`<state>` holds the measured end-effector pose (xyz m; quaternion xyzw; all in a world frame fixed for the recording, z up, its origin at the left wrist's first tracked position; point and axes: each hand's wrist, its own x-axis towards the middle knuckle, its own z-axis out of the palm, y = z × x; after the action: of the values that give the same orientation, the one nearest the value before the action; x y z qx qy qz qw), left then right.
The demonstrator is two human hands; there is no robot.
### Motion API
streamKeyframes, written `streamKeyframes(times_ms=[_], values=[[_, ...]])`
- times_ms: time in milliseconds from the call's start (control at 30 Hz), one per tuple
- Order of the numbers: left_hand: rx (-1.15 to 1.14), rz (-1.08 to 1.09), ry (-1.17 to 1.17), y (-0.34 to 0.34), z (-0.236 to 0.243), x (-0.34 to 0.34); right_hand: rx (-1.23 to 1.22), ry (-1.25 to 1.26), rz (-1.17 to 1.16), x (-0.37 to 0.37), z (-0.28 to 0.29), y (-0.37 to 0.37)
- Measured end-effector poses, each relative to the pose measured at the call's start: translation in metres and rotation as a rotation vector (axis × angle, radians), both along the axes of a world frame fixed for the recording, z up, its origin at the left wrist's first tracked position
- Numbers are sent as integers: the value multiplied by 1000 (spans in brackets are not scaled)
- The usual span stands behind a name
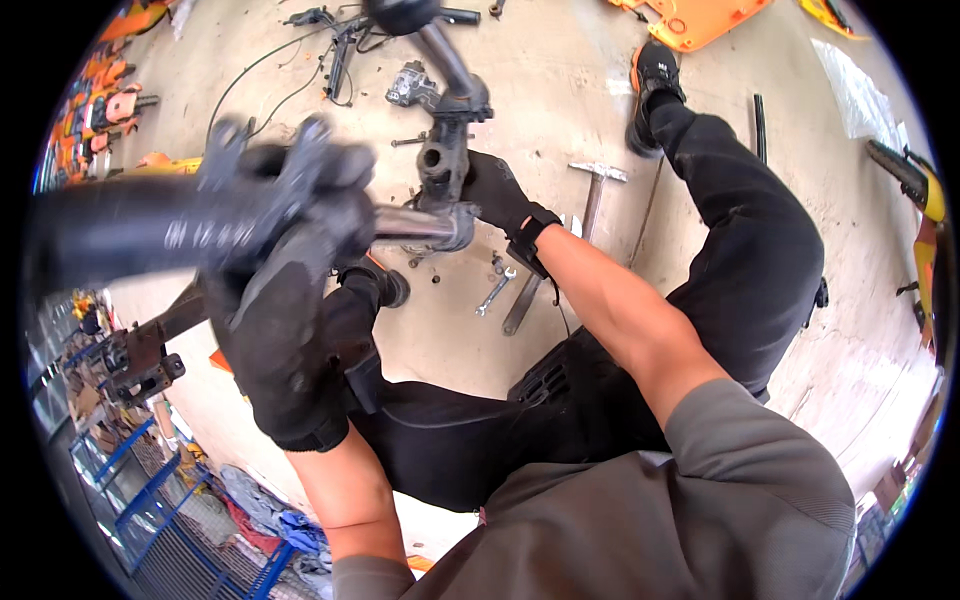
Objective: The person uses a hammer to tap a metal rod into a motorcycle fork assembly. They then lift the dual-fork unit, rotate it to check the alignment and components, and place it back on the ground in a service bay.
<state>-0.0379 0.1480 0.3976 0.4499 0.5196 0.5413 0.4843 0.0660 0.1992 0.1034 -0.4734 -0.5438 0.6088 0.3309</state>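
The left hand (288, 305) is wrapped round a black tube (125, 232); the right hand (498, 192) touches a metal bracket (440, 170), its grip hidden.

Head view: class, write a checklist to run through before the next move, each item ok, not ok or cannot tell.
1. Left hand closed around the black tube: ok.
2. Right hand gripping the metal bracket: cannot tell; fingers hidden.
3. Both hands gloved: ok.
4. Silver rod fully seated in the metal bracket: cannot tell.
5. Floor free of loose tools: not ok; hammer and wrench lie there.
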Motion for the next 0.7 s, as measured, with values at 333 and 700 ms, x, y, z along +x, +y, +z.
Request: streamKeyframes(times_ms=[333, 700], values=[[-270, -118, 615, -29, -60, -34, -77, 423, -255, 17, 86, 9], [-648, -165, 632, -111, -18, -42, -269, 1499, 287, 15, 178, 9]])
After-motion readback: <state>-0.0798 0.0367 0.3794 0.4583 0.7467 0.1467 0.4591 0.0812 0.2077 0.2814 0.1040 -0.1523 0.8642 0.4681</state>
